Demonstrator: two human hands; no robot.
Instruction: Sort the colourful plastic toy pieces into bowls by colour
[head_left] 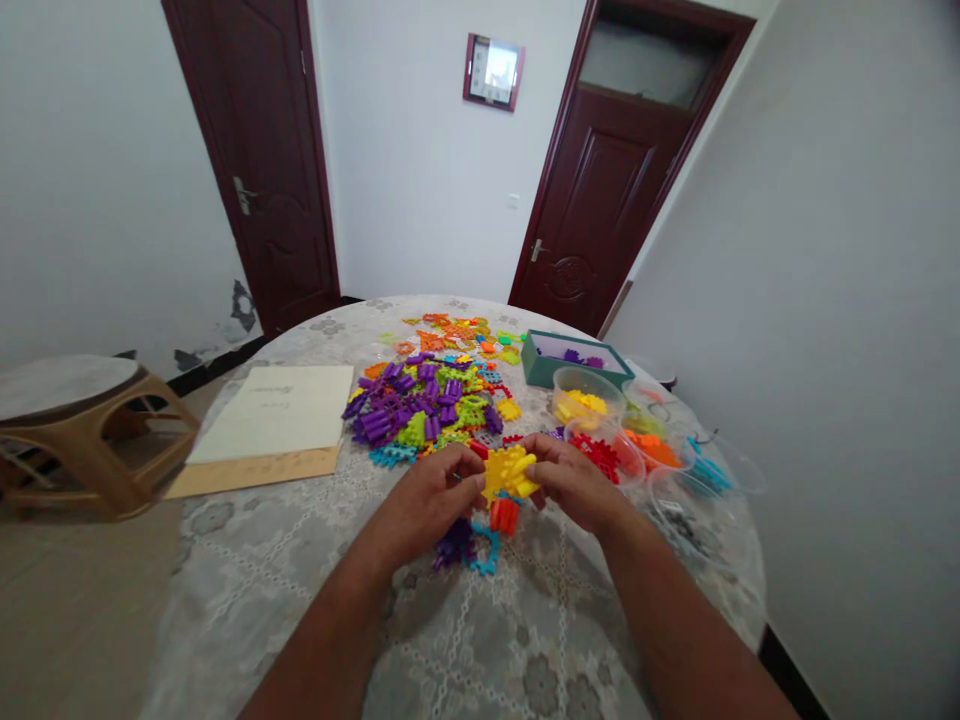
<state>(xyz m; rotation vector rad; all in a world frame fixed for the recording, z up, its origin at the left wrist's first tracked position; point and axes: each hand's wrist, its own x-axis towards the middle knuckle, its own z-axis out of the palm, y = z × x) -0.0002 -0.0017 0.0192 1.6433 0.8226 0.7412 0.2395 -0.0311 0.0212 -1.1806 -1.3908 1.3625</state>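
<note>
Yellow toothed plastic building pieces (504, 472) are pinched between my two hands above the near middle of the table. My left hand (442, 497) grips their left edge with thumb and fingers. On the other side, my right hand (568, 480) holds the yellow part at its right edge. Just below lie an orange-red piece (504, 516), a light blue ring-shaped piece (487, 550) and a dark purple piece (453, 546); whether these are joined I cannot tell. A large mixed heap of purple, green and other pieces (420, 400) rises beyond my left hand.
Clear tubs of sorted pieces stand at the right, including one with yellow pieces (588, 392) and one with red (596, 455). Behind them is a green box (540, 365). Paper sheets (270, 415) lie at the left, and a stool (97, 430) stands beside the table.
</note>
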